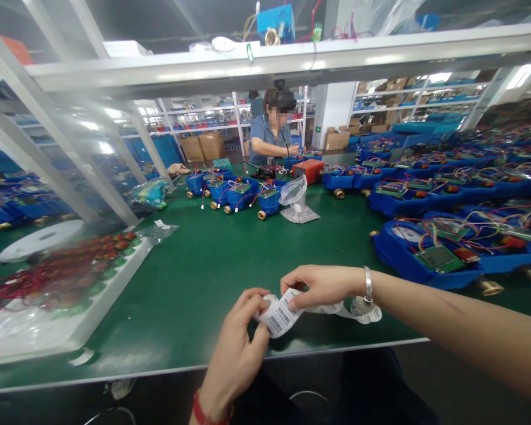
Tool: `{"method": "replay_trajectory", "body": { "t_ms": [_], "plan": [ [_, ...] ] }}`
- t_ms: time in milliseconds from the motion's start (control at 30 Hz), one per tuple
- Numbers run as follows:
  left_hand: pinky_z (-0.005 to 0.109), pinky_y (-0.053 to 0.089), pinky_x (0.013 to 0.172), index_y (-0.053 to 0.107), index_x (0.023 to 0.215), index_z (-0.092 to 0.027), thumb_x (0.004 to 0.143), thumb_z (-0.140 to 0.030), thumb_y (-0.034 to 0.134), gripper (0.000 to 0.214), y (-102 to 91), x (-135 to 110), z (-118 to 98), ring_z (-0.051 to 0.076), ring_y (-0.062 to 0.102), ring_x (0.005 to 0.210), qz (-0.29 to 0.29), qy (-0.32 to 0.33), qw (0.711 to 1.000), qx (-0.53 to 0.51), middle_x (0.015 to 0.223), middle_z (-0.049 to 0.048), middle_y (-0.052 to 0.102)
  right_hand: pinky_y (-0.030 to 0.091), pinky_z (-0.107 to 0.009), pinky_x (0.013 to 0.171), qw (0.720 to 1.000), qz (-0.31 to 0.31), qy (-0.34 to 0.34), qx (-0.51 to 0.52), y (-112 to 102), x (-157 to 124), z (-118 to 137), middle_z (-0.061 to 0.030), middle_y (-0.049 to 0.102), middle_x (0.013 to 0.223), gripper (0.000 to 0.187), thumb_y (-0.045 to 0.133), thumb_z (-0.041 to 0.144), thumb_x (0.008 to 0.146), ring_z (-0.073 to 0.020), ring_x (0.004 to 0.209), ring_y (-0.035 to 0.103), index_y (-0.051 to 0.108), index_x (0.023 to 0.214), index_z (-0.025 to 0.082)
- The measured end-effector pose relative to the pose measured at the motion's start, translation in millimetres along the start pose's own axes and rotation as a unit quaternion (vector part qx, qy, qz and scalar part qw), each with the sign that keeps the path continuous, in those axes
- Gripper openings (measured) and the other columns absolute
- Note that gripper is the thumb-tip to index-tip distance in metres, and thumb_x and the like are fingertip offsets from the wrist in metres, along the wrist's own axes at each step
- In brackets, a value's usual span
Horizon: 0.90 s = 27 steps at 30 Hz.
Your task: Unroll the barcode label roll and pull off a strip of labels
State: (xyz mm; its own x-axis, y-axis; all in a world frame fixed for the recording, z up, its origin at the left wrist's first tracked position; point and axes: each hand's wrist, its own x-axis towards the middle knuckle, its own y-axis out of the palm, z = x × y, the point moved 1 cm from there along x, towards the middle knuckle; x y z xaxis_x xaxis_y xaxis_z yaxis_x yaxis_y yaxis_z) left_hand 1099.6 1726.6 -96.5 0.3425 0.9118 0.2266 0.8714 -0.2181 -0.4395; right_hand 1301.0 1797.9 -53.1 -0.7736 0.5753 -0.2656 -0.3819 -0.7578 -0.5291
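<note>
Near the front edge of the green table, my left hand (pixel 246 332) pinches one end of a white strip of barcode labels (pixel 279 317) between thumb and fingers. My right hand (pixel 315 285) grips the same strip a little further along, its thumb pressed on the printed face. From there the strip trails right beneath my right wrist and ends in a loose curl (pixel 366 310) by the table edge. Black barcodes show on the part between my hands. The right fingertips are partly hidden behind the labels.
Blue meter housings (pixel 425 248) with wires and circuit boards crowd the right side. More blue housings (pixel 241 192) and a clear plastic bag (pixel 298 203) stand ahead. A foam tray (pixel 110 298) of wired parts lies left. Across the table sits a person (pixel 265 133); a shelf beam (pixel 177 69) crosses overhead.
</note>
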Motion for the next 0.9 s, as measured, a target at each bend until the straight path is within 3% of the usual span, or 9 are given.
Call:
{"method": "replay_trajectory", "body": {
  "t_ms": [267,367,467,700,900],
  "plan": [
    [0.034,0.037,0.092,0.051,0.095,-0.019,0.081,-0.007,0.038,0.022,13.0,1,16,0.020,0.046,0.105,-0.001,0.005,0.988,0.152,0.115,0.0049,0.046,0.025,-0.035,0.085,0.980,-0.100,-0.011,-0.172,27,16,-14,0.0045,0.057,0.070,0.012,0.064,0.030,0.084,-0.0132,0.074,0.050,0.064,0.081,0.018],
    [0.036,0.037,0.095,0.051,0.096,-0.020,0.086,-0.014,0.043,0.014,19.4,-2,21,0.020,0.045,0.110,-0.009,0.011,0.988,0.153,0.119,0.0040,0.046,0.023,-0.034,0.084,0.976,-0.111,-0.020,-0.185,32,17,-17,0.0055,0.058,0.070,0.009,0.064,0.028,0.084,-0.0129,0.075,0.051,0.064,0.080,0.019],
    [0.037,0.038,0.096,0.054,0.096,-0.022,0.090,-0.023,0.046,0.010,23.2,-3,27,0.020,0.044,0.113,-0.054,0.021,0.984,0.169,0.120,0.0025,0.047,0.023,-0.033,0.083,0.973,-0.124,-0.022,-0.192,33,16,-19,0.0056,0.059,0.071,0.006,0.065,0.026,0.084,-0.0135,0.078,0.052,0.065,0.081,0.021],
    [0.041,0.041,0.095,0.056,0.099,-0.024,0.092,-0.025,0.048,0.011,25.8,-3,33,0.021,0.046,0.113,-0.111,0.056,0.971,0.204,0.123,0.0018,0.047,0.022,-0.033,0.084,0.971,-0.140,-0.030,-0.191,36,15,-14,0.0059,0.060,0.070,0.011,0.062,0.027,0.088,-0.0135,0.080,0.051,0.065,0.079,0.021],
    [0.043,0.042,0.093,0.057,0.098,-0.023,0.094,-0.023,0.045,0.013,26.7,-3,29,0.021,0.046,0.113,-0.114,0.068,0.974,0.184,0.123,0.0027,0.046,0.022,-0.033,0.084,0.974,-0.140,-0.043,-0.176,38,15,-9,0.0048,0.059,0.070,0.014,0.060,0.024,0.090,-0.0139,0.082,0.050,0.065,0.078,0.020]
  ]
}}
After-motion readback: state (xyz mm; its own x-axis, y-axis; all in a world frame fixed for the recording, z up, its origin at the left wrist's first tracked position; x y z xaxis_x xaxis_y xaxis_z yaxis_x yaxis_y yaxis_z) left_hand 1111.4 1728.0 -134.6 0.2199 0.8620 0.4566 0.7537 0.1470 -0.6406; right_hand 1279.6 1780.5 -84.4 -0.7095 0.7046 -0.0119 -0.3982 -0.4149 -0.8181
